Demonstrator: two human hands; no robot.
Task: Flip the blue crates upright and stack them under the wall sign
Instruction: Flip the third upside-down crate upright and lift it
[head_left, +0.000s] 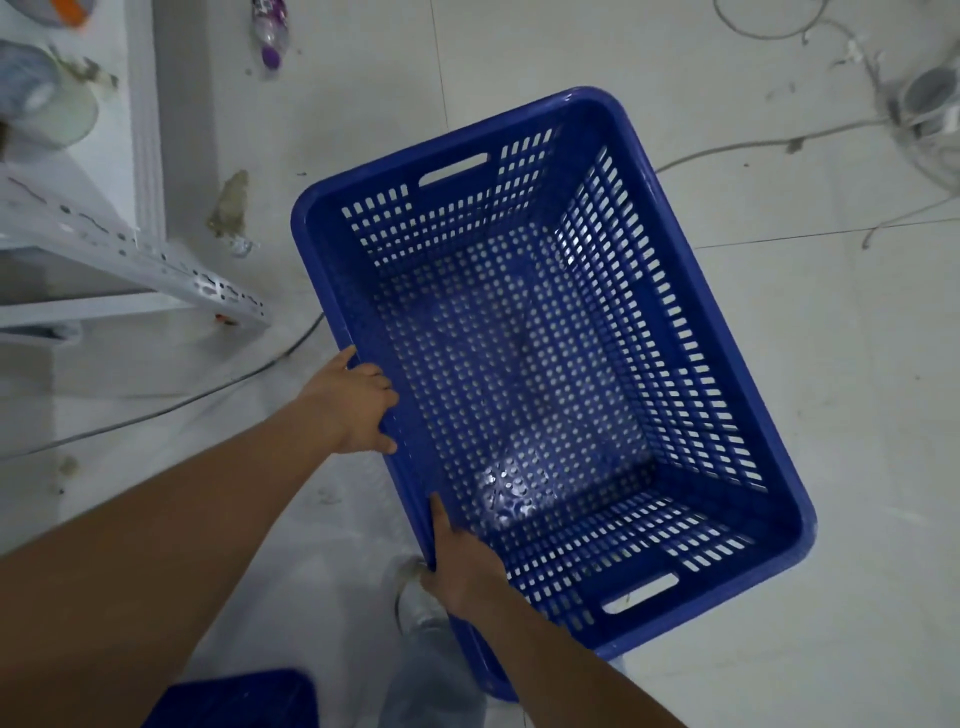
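Observation:
A large blue perforated crate (727, 332) fills the middle of the view, its open side facing up at me, empty inside. My left hand (358, 402) grips its near long rim about halfway along, fingers curled over the edge. Further down the same rim, near the lower corner, my right hand (462, 561) holds on with the thumb lying along the edge. Part of a second blue crate (244, 699) shows at the bottom edge, left of my leg. No wall sign is in view.
A white metal shelf frame (156, 265) stands at the left with tape rolls on it. A bottle (270, 36) lies on the tiled floor at the top. Loose cables (769, 143) trail at the top right, another cable (208, 395) under the shelf. My shoe (418, 597) is below the crate.

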